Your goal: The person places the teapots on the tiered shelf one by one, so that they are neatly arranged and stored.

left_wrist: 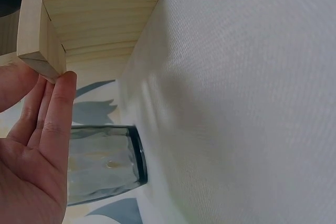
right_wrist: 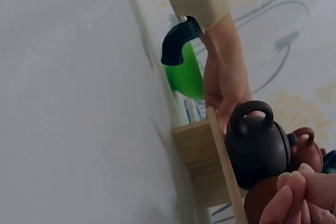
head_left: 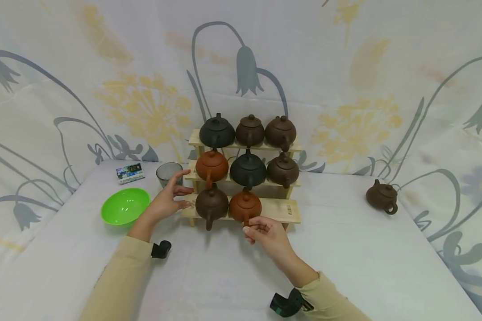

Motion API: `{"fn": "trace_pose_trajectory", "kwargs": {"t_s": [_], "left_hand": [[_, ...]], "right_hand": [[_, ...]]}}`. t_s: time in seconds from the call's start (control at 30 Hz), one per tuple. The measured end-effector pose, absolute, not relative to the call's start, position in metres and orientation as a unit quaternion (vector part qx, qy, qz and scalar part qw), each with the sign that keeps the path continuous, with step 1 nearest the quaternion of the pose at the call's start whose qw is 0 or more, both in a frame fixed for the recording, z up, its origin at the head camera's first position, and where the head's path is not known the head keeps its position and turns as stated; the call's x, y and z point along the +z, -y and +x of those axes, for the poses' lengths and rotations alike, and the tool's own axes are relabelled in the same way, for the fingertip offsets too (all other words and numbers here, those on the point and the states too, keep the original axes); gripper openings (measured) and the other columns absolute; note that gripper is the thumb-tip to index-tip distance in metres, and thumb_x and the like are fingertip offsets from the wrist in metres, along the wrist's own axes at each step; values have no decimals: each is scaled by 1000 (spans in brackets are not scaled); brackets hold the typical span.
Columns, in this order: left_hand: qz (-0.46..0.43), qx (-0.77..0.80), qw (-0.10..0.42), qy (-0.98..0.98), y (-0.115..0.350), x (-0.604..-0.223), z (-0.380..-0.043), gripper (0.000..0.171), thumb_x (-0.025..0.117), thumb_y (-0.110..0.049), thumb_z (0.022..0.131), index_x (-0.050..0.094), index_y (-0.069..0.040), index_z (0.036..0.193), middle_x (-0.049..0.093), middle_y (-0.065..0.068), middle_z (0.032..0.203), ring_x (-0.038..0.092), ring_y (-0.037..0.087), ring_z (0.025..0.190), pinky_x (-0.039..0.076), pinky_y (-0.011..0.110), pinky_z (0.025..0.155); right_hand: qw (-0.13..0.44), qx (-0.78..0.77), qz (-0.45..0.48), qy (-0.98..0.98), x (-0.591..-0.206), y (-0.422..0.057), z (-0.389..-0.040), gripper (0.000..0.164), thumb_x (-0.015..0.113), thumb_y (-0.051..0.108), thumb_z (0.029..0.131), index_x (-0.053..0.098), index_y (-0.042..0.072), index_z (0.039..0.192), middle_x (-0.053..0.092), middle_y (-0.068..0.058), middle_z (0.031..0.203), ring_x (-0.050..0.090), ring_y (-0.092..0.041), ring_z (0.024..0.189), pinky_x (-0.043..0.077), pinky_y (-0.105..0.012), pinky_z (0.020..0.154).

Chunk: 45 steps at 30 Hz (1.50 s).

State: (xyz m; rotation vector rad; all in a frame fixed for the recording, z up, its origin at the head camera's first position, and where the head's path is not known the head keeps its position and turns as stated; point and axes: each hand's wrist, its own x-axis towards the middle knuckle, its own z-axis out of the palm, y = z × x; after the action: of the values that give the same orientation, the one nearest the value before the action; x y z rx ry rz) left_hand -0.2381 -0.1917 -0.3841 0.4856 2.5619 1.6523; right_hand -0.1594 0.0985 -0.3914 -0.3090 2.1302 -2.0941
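My right hand (head_left: 267, 234) pinches the handle of an orange-brown teapot (head_left: 246, 204) on the bottom step of a wooden tiered stand (head_left: 273, 207). In the right wrist view, thumb and fingertips meet in front of that teapot (right_wrist: 257, 200), hiding most of it. My left hand (head_left: 166, 203) holds the left end of the bottom step, thumb on one side and fingers on the other, as the left wrist view shows at the board's corner (left_wrist: 44, 59). Beside it on that step sits a dark brown teapot (head_left: 211, 203).
More teapots, including a black one (head_left: 248, 169), fill the two upper steps. A grey glass (head_left: 166, 171) stands left of the stand, near a small box (head_left: 130, 173) and a green bowl (head_left: 124, 207). Another brown teapot (head_left: 381, 196) rests far right on the white-covered table (head_left: 345, 249).
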Motion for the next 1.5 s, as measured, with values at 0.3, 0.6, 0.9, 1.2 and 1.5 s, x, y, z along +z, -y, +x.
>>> {"fn": "trace_pose_trajectory", "kwargs": {"t_s": [0.3,0.6,0.9,1.2,1.5], "left_hand": [[162,532,25,-831,190,-383,-240,85,62,14,81,17,-15,147,55,29,117,48,44,115,50,44,83],[165,525,23,-835,188,-383,-241,84,62,13,81,17,-15,147,56,28,117,46,44,116,50,45,83],[160,520,26,-839,189,-383,-240,84,62,12,82,16,-16,147,55,28,118,45,45,117,49,47,84],[158,515,26,-842,191,-383,-238,85,62,11,82,15,-16,147,55,28,118,45,45,118,50,46,83],[157,520,28,-839,191,-383,-237,85,62,12,82,15,-15,147,54,29,119,45,46,116,49,46,84]], "right_hand": [[77,-688,-75,-717,-390,-100,-163,25,67,1,84,60,-13,103,63,-7,77,57,-17,67,48,-23,60],[58,-664,-84,-741,-395,-130,-168,30,71,3,80,62,-8,106,59,-5,75,50,-12,62,44,-22,57],[31,-653,-60,-754,-392,-166,-167,32,70,3,81,60,-10,108,59,-6,77,49,-12,63,43,-25,57],[2,-615,-7,-788,-387,-202,-165,34,70,8,83,59,-8,111,57,-3,75,49,-11,63,44,-25,58],[-11,-585,35,-810,-385,-233,-165,43,70,17,84,56,-8,116,57,1,76,51,-11,65,47,-27,63]]}}
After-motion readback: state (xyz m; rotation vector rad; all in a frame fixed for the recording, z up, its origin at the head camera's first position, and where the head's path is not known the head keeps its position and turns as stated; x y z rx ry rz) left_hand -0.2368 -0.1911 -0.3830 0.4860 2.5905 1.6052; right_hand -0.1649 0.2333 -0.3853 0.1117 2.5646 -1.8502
